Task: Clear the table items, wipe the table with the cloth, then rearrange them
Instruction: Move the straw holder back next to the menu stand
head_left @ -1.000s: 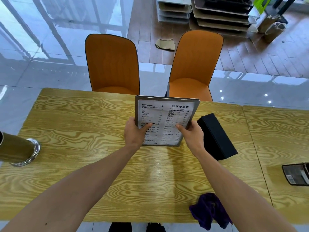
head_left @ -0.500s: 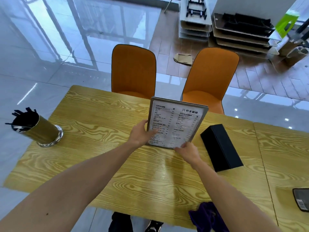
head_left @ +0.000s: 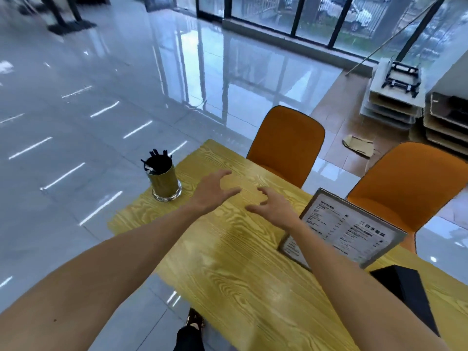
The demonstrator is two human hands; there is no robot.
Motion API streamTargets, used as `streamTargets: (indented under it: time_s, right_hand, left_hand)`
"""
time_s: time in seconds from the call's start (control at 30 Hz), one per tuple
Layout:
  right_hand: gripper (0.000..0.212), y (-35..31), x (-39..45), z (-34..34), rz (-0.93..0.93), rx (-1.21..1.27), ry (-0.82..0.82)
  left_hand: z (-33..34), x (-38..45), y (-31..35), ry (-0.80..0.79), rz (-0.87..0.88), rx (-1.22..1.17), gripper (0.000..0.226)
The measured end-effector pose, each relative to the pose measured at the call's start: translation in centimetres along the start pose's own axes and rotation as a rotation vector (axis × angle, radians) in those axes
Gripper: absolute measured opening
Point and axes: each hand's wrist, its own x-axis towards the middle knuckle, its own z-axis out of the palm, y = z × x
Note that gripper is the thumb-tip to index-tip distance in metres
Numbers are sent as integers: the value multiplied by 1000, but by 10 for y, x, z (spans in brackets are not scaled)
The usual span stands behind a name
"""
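Table [head_left: 228, 274]: wood-grain. Straw cup [head_left: 163, 180] at far left corner; menu [head_left: 342, 230] upright near far edge, box [head_left: 405, 287] beside it. Left hand [head_left: 211, 192], right hand [head_left: 272, 207]: both spread, empty (over bare wood). Step: rearranging, likely. Next: grasp cup.

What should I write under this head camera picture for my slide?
Both open hands, left hand and right hand, reach toward the straw holder, menu stand set down.

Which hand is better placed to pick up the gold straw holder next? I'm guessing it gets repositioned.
Probably the left hand: it is open, empty and nearer the straw holder. The right hand, also open, is closer to the standing menu.
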Motion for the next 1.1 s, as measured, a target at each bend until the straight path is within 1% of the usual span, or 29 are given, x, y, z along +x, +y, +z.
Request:
streamTargets:
  time_s: [0.1,0.17,0.27,0.37,0.53,0.63,0.73,0.87,0.93,1.0,1.07,1.1]
  right_hand:
    - [100,-41,35,17,-79,3,37]
    - [106,-65,59,32,-110,8,47]
    - [110,-93,91,59,-137,39,31]
    - [112,-112,125,89,-163,43,-1]
    - [116,-125,171,133,-149,80,-60]
    - [113,-129,195,153,-110,129,-122]
    - [114,-130,217,174,-44,186,-184]
    - [111,-129,225,190,-11,327,-250]
    - [104,-128,228,193,-5,393,-256]
    - [92,-125,231,196,-10,452,-256]
    - [79,-122,230,196,-9,501,-244]
    - [74,-120,229,194,-4,527,-231]
  left_hand:
    - [-42,10,-26,147,-13,-47,71]
    - [-66,17,-48,229,-47,-79,81]
    - [-95,27,-84,295,-111,-165,100]
    - [-117,37,-122,343,-166,-180,112]
    - [-128,43,-182,268,-284,-294,122]
    - [-126,45,-214,199,-331,-363,129]
    - [-121,48,-242,105,-404,-416,126]
    - [-112,54,-258,33,-452,-504,110]
    - [-107,58,-260,26,-434,-526,95]
    - [-105,62,-257,37,-420,-532,82]
    - [-103,66,-253,42,-414,-537,76]
    - [-101,67,-251,37,-409,-539,77]
